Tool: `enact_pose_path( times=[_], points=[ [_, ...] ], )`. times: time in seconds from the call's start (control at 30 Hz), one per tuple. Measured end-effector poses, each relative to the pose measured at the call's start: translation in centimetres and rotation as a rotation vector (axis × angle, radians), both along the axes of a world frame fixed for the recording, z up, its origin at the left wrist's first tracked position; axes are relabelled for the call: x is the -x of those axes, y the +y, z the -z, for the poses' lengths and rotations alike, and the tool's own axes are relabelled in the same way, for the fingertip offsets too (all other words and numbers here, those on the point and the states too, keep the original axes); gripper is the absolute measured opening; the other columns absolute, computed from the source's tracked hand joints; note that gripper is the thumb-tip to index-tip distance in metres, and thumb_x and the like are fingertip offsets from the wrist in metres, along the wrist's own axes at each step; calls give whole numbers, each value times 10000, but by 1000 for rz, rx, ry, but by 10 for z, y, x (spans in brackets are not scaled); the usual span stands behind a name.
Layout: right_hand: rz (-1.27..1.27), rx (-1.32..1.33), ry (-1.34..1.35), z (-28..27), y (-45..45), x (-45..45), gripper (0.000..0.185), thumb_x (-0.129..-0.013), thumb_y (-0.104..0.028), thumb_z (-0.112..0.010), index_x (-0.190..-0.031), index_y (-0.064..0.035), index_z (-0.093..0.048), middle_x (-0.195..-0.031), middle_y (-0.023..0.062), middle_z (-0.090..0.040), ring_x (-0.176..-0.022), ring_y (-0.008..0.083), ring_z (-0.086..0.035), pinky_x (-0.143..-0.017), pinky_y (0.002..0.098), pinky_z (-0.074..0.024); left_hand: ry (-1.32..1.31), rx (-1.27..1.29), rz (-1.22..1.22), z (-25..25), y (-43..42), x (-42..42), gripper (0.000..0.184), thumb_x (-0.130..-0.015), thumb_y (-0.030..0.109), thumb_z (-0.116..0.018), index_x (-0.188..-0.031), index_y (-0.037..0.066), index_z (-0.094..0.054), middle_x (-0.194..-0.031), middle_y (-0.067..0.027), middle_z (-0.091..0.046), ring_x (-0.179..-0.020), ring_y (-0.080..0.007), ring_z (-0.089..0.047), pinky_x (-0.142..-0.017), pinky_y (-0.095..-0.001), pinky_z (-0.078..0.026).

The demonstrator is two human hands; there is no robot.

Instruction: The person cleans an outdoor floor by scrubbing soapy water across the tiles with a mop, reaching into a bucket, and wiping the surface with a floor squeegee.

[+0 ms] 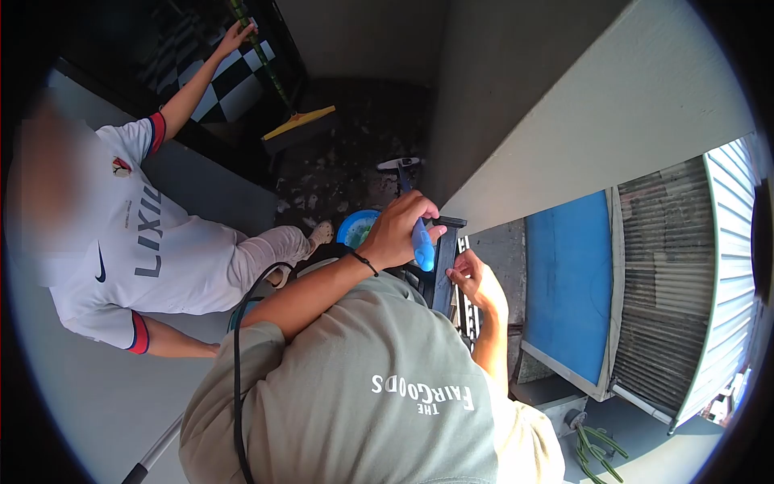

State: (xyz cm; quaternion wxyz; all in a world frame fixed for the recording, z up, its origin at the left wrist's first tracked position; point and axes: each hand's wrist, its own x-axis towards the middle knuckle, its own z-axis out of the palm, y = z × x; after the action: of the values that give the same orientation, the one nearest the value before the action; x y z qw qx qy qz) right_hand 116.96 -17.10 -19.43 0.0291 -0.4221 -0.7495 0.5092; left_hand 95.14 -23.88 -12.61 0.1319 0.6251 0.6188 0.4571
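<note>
My left hand (395, 230), with a black band at the wrist, is closed around the blue handle (422, 248) of a brush. The brush's pale head (399, 163) points away from me, beyond the hand. A dark metal rail (446, 278) stands just right of this hand. On the rail's other side is my right hand (481, 284), its fingers bent and its thumb and fingertips close together at the rail's edge. Whatever is between those fingertips is too small to make out. A light blue basin (357, 229) with greenish contents is partly hidden behind my left forearm.
At the left a person in a white jersey (169, 242) holds a green pole (270, 68) with a yellow squeegee head (298, 123). A grey wall (564, 121) rises ahead on the right. Below it lie a blue panel (568, 290) and corrugated roofing (667, 282).
</note>
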Motion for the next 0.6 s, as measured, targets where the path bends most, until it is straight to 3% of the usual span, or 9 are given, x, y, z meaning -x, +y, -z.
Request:
enact_pose_path(
  times=[0.6],
  points=[
    [105, -5, -97, -14, -14, 20, 291, -789, -234, -702, -904, -25, -536, -830, 135, -629, -787, 249, -629, -715, 361, -485, 6, -45, 72, -2, -10, 6, 296, -694, 118, -766, -877, 55, -542, -825, -80, -566, -758, -252, -562, -713, -341, -442]
  ],
)
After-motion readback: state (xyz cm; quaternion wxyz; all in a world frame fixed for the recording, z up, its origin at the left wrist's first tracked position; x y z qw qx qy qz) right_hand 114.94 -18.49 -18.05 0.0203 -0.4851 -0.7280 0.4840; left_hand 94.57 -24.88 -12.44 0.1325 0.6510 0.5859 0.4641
